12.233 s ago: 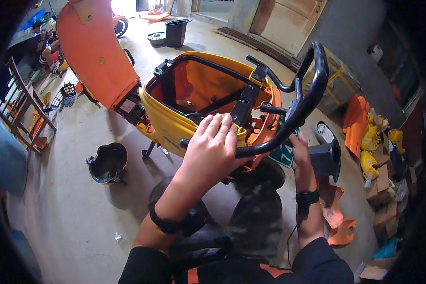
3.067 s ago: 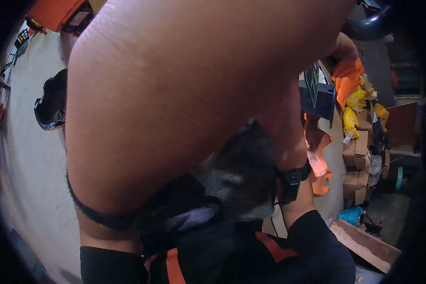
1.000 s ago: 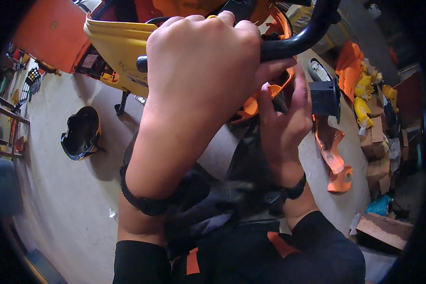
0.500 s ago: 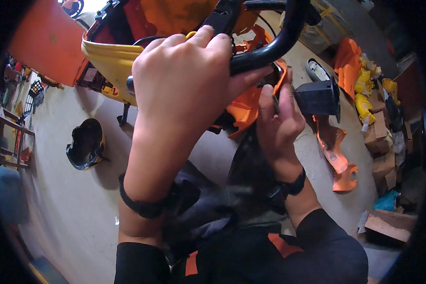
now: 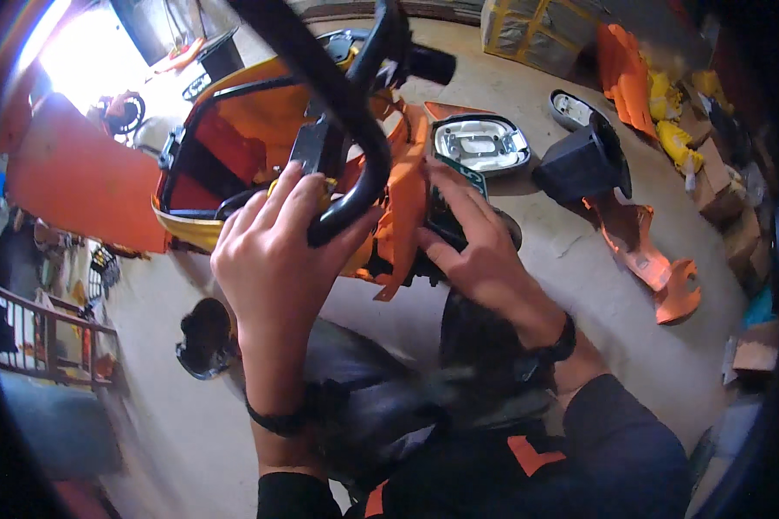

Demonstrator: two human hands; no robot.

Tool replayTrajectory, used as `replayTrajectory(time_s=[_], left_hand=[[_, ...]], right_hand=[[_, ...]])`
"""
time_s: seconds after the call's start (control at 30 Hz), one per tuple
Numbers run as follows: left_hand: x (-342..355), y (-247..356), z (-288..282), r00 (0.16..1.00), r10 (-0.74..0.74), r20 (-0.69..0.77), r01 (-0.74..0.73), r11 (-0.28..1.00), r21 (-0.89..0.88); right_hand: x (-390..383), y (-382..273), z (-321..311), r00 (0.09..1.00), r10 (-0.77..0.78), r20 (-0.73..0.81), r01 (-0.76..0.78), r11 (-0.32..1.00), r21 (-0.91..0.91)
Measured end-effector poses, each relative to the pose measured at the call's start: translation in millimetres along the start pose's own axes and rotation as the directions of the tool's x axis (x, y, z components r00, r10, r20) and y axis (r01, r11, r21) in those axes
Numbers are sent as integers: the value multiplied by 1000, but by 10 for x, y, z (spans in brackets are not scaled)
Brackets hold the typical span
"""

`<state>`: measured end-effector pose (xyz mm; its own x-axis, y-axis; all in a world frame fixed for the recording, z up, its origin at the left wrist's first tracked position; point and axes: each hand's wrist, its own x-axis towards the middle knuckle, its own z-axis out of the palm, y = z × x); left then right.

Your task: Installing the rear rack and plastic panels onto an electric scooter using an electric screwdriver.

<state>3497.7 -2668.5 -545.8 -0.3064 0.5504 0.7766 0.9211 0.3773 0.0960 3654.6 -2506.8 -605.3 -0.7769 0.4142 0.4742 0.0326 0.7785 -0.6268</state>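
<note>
An orange plastic body panel (image 5: 403,203) stands in front of me beside a yellow-rimmed shell (image 5: 182,227) with a dark inner edge. Over them arches a thick black tubular rail (image 5: 368,138). My left hand (image 5: 273,242) is curled at the rail's lower end, the tube passing between thumb and fingers; its fingertips reach a black block (image 5: 313,147), and the thumb lies toward the orange panel. My right hand (image 5: 485,251) is at that panel's right side, fingers and thumb apart, fingertips near its edge. Dark parts behind the right hand are partly hidden.
Right of the panel, a white-lined oval part (image 5: 480,143), a black box-shaped part (image 5: 584,164) and a curved orange piece (image 5: 640,251) lie on the floor. A black helmet-like shell (image 5: 206,337) lies left. Cardboard and yellow parts (image 5: 675,143) line the right side.
My right hand has gone from pinching the orange panel's edge to spread fingers beside it. The view has shifted, showing more of the shell and the white-lined part.
</note>
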Motion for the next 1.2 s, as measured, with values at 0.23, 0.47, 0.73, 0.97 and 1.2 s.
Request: replayTrajectory(time_s=[0.23,0.47,0.73,0.97,1.2], left_hand=[[-6,-3,23,1000,-2,21,1,999,39],[-7,16,22,998,-28,53,26,999,47],[5,17,-16,998,0,66,-3,999,35],[32,38,-41,998,33,44,-35,998,50],[-20,-83,0,993,107,46,-110,991,76]], right_hand=[[281,341,-266,906,310,289,-410,816,407],[559,812,-236,994,23,108,-41,985,167],[790,766,-351,940,-136,312,77,978,195],[963,760,-359,890,-369,270,324,926,196],[906,643,-390,786,-602,139,614,788,-58]])
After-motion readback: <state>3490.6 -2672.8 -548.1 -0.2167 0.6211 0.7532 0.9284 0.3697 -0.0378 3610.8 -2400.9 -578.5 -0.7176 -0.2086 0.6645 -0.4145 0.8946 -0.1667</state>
